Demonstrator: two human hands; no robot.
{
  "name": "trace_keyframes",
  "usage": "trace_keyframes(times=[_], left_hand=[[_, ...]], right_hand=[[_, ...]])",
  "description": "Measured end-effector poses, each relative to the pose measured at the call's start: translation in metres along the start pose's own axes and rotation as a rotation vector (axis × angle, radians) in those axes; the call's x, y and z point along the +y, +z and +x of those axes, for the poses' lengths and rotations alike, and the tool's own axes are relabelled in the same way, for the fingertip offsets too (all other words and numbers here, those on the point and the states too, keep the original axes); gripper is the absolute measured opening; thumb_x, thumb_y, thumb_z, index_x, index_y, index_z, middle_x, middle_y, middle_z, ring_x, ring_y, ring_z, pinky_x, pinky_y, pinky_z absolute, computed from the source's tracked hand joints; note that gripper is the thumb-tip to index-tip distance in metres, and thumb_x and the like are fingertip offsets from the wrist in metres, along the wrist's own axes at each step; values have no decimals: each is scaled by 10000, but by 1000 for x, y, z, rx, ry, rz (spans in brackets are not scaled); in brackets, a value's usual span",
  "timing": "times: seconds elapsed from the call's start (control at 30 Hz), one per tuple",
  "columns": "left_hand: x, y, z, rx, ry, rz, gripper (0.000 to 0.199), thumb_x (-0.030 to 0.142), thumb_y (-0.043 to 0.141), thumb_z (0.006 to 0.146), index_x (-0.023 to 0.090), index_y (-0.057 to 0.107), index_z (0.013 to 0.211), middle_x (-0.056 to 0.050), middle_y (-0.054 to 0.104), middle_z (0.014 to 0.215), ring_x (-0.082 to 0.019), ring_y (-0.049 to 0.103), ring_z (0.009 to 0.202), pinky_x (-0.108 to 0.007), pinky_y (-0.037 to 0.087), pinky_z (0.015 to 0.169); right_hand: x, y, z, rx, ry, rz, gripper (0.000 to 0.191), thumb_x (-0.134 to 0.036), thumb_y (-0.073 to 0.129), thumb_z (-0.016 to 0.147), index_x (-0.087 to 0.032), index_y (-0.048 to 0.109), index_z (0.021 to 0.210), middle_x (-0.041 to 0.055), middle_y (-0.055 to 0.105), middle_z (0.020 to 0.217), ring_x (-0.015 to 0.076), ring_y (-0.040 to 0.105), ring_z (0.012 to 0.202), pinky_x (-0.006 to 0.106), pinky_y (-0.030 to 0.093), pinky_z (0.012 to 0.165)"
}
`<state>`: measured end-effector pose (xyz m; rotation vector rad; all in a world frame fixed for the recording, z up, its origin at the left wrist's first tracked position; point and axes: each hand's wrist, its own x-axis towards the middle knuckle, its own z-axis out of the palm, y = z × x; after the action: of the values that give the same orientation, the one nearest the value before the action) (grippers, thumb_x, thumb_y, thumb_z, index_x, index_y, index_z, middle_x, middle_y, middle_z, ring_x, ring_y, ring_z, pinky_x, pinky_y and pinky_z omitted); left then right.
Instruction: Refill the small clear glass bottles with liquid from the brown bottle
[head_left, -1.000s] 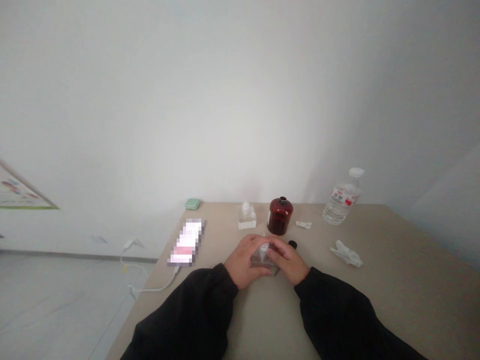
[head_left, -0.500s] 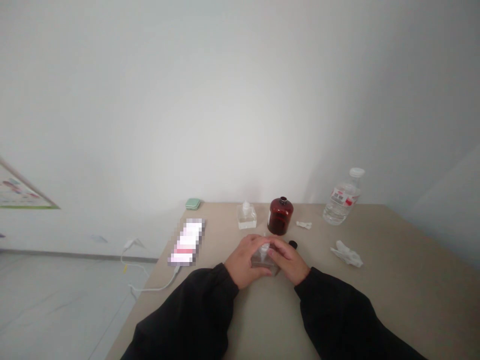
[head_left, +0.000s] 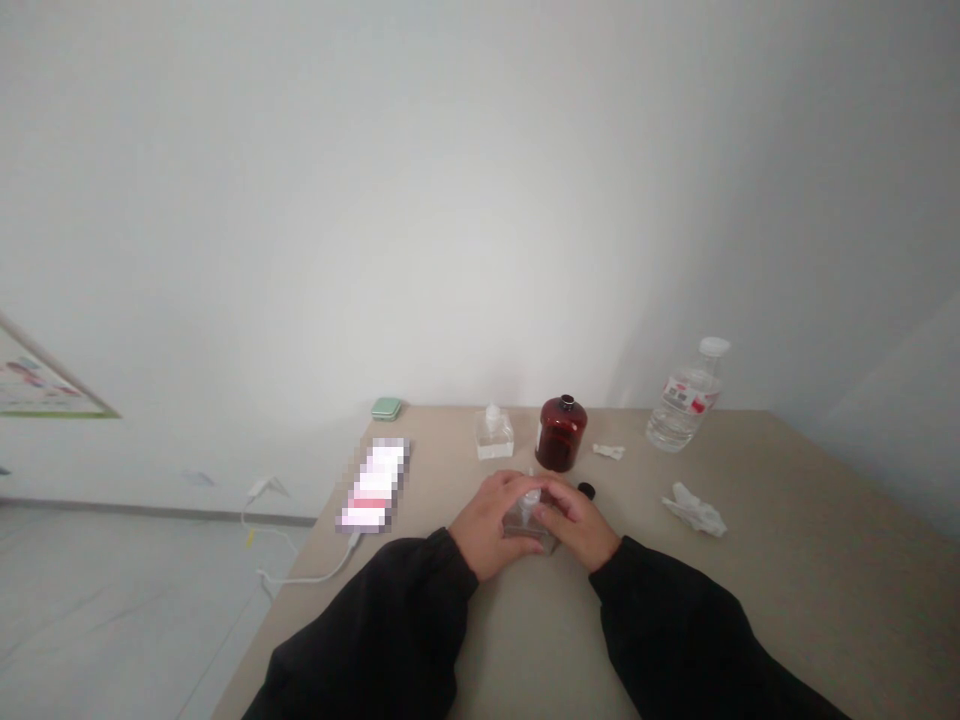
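Between my hands on the table stands a clear square bottle (head_left: 534,533) with a translucent, pointed top. My left hand (head_left: 489,525) curls round its left side, thumb along the near face. My right hand (head_left: 581,525) closes on the bottle's top, with the thumb against it and the fingers meeting those of the left. Parts of the bottle are hidden behind the fingers. Just behind stands a dark red-brown bottle (head_left: 561,435) with an uncapped neck. A small black cap (head_left: 586,491) lies beyond my right hand. Another clear square bottle (head_left: 495,438) with a whitish top stands farther back.
A phone (head_left: 377,485) with a white cable (head_left: 315,578) lies at the left. Behind it sits a small green case (head_left: 386,408). Toward the right are a large clear water bottle (head_left: 679,415), a crumpled tissue (head_left: 696,511) and a smaller white scrap (head_left: 608,452). A wall borders the table's back.
Both hands stay round the clear bottle in nearly the same place. My right thumb has shifted slightly to the left at the bottle's top.
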<state>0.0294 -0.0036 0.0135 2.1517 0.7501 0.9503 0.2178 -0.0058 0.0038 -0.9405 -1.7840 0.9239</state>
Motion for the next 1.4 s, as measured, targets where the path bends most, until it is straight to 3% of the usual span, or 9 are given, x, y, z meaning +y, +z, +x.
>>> trace_keyframes(times=[0.13,0.43,0.67,0.97,1.17,1.4], left_hand=[[-1,1,-1,-7,-30,0,734,313,826,686,270,494,1339,-88,511,1227,-279,495,1158,-467,392,1057],[1,-1,0,-4,-15,1,744,307,825,688,264,489,1350,-89,519,1240,-278,484,1176,-457,382,1066],[0,1,0,-13,-37,7,759,292,841,663,280,497,1340,-85,511,1229,-272,493,1153,-457,392,1060],[3,-1,0,-11,-19,5,738,308,829,682,276,495,1340,-88,523,1233,-277,494,1154,-462,396,1051],[4,0,1,-7,-21,6,751,313,839,670,245,506,1339,-99,534,1227,-278,497,1149,-455,393,1056],[3,-1,1,0,22,2,742,291,830,687,270,486,1345,-84,545,1234,-279,488,1170,-454,392,1053]], right_hand=[[2,1,1,28,38,-12,401,-527,660,797,-189,660,1012,78,619,972,238,610,913,396,515,834],[-1,-2,0,12,53,37,441,-571,569,858,-198,666,1072,98,676,1038,263,636,984,432,505,897],[3,-1,1,20,64,32,421,-532,679,781,-188,667,1024,90,678,995,252,655,919,421,530,850],[1,-4,0,35,86,22,438,-576,532,874,-192,686,1020,100,705,1016,268,646,971,436,498,903],[1,-3,0,7,50,3,467,-573,656,784,-165,671,1012,103,661,960,254,641,882,413,522,823],[4,-3,0,27,49,8,459,-575,544,873,-183,669,1076,113,691,1050,271,643,990,438,502,903]])
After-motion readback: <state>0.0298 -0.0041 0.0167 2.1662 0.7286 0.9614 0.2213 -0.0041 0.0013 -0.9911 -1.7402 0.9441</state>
